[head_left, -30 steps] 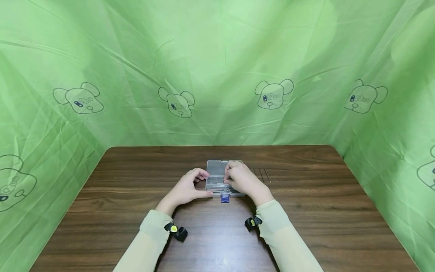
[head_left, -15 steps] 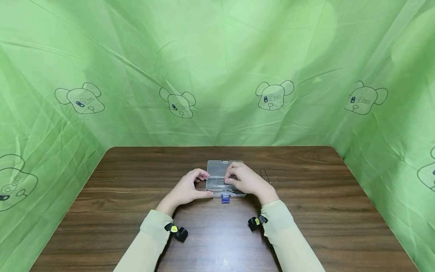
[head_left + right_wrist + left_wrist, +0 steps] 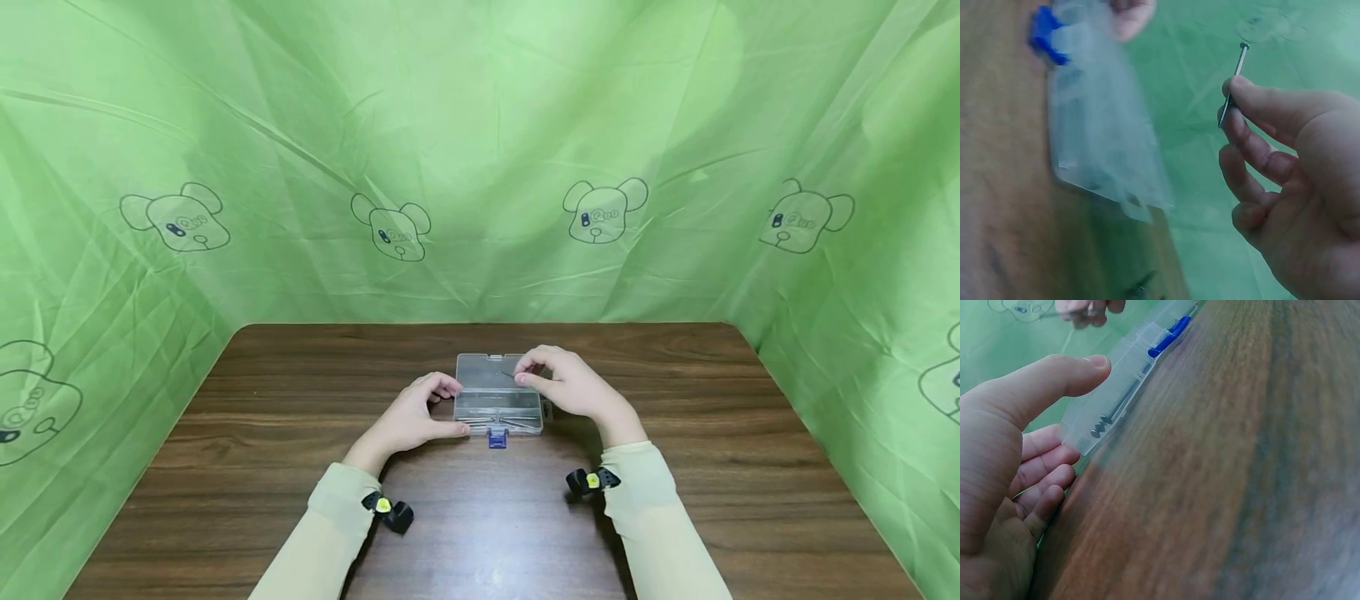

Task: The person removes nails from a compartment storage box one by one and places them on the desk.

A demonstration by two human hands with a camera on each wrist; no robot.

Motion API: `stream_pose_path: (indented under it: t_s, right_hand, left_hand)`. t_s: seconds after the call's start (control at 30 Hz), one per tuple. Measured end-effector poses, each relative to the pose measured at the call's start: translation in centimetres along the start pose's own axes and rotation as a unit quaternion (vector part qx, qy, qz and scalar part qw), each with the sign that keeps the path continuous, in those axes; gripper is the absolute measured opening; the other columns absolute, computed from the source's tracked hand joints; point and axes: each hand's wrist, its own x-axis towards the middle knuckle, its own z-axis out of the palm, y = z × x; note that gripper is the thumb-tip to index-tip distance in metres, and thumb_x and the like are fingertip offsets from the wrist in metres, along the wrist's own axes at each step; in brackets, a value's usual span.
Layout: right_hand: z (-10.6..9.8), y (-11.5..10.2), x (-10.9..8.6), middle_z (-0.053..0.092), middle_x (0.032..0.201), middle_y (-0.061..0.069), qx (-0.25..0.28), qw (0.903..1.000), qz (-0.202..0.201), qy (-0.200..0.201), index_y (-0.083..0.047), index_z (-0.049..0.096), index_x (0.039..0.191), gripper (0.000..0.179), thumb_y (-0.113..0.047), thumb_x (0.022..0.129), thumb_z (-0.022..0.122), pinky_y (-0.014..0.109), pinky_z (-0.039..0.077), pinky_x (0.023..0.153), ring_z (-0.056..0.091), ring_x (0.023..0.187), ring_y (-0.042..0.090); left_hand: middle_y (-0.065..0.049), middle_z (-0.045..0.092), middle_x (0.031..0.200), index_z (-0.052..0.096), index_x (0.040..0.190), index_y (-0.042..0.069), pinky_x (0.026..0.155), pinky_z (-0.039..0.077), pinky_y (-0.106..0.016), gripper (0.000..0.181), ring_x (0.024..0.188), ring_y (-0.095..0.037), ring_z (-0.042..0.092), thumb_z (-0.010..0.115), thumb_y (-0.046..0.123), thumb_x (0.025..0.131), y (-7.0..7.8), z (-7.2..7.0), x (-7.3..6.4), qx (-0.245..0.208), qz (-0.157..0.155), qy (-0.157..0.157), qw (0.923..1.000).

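With the right hand [image 3: 579, 387], pinching a single nail [image 3: 1240, 60] by its shank between thumb and forefinger, and curling the other fingers alongside. Showing a small flat head beyond the fingertips on one side and the thin lower end on the other. Hanging in the air, off the surface [image 3: 480, 537], and, seen from the head, appearing in front of the open lid [image 3: 480, 372]. Probably handling as light, rigid and hard to break, yet smooth and narrow enough to be rolling or swivelling under a loose pinch. Likely gripping best at mid-shank, using the head as a stop.

With the left hand [image 3: 408, 417], gripping one end of a clear box [image 3: 480, 401], resting the thumb over the front edge and bending the fingers at the end. Sitting on the surface between both hands, looking thin-walled, straight-edged and slightly cloudy; likely sliding easily when nudged, so calling for a hold at the stiffer corners rather than the lid. Carrying more nails [image 3: 476, 421] just beside the left thumb, and a glossy blue latch [image 3: 498, 438] between the hands. Showing brown wood grain beneath both hands and creased green cloth [image 3: 480, 150] beyond.
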Motion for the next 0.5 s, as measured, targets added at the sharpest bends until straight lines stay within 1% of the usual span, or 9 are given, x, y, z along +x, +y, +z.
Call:
stream_pose_path:
  t_s: [0.07, 0.13, 0.2, 0.37, 0.43, 0.5]
  right_hand:
    - [-0.7, 0.3, -0.3, 0.071, 0.103, -0.002, 0.018, 0.9997, 0.015, 0.004, -0.012, 0.075, 0.112, 0.007, -0.017, 0.108, 0.071, 0.044, 0.057, 0.091, 0.065, 0.099, 0.019]
    - [-1.3, 0.8, -0.7, 0.071, 0.104, -0.002, 0.020, 0.9992, 0.032, 0.011, -0.011, 0.073, 0.116, 0.011, -0.019, 0.109, 0.069, 0.038, 0.055, 0.090, 0.065, 0.099, 0.018]
    - [-2.0, 1.3, -1.2, 0.071, 0.105, 0.000, 0.015, 0.9986, 0.047, 0.018, -0.009, 0.072, 0.118, 0.014, -0.020, 0.110, 0.067, 0.035, 0.054, 0.089, 0.064, 0.100, 0.018]
    - [-3.9, 2.8, -2.9, 0.072, 0.110, 0.010, 0.009, 0.9951, 0.085, 0.049, -0.008, 0.069, 0.121, 0.017, -0.021, 0.112, 0.065, 0.038, 0.052, 0.092, 0.063, 0.103, 0.022]
    - [-4.6, 3.5, -3.6, 0.073, 0.112, 0.012, 0.002, 0.9928, 0.101, 0.065, -0.007, 0.069, 0.122, 0.018, -0.022, 0.112, 0.064, 0.040, 0.052, 0.093, 0.063, 0.103, 0.022]
    - [-5.1, 4.1, -4.3, 0.073, 0.112, 0.011, -0.011, 0.9898, 0.118, 0.079, -0.007, 0.069, 0.123, 0.021, -0.024, 0.113, 0.063, 0.039, 0.052, 0.091, 0.063, 0.102, 0.021]
  left_hand:
    - [0.002, 0.065, 0.123, 0.068, 0.132, 0.017, 0.106, 0.052, -0.044, 0.066, 0.116, -0.018, 0.060, 0.100, 0.041, 0.079, 0.0, 0.0, -0.1, 0.001, -0.001, -0.002, 1.0000]
    - [0.003, 0.065, 0.123, 0.068, 0.132, 0.017, 0.106, 0.052, -0.043, 0.066, 0.116, -0.018, 0.059, 0.100, 0.040, 0.079, 0.1, 0.0, -0.1, 0.000, -0.002, -0.003, 1.0000]
    - [0.003, 0.065, 0.122, 0.068, 0.131, 0.017, 0.106, 0.052, -0.043, 0.065, 0.116, -0.018, 0.059, 0.100, 0.040, 0.079, 0.1, 0.0, -0.1, -0.001, -0.003, -0.003, 1.0000]
    - [0.003, 0.065, 0.121, 0.068, 0.131, 0.017, 0.106, 0.052, -0.043, 0.064, 0.116, -0.018, 0.059, 0.100, 0.039, 0.079, 0.2, 0.0, -0.1, -0.001, 0.001, -0.001, 1.0000]
    - [0.003, 0.065, 0.121, 0.068, 0.131, 0.016, 0.105, 0.052, -0.043, 0.064, 0.116, -0.018, 0.059, 0.100, 0.038, 0.079, 0.2, 0.0, -0.1, 0.000, 0.002, -0.001, 1.0000]
    - [0.003, 0.065, 0.121, 0.068, 0.131, 0.017, 0.105, 0.052, -0.042, 0.065, 0.115, -0.018, 0.059, 0.100, 0.038, 0.079, 0.1, 0.0, 0.0, 0.002, 0.001, -0.002, 1.0000]
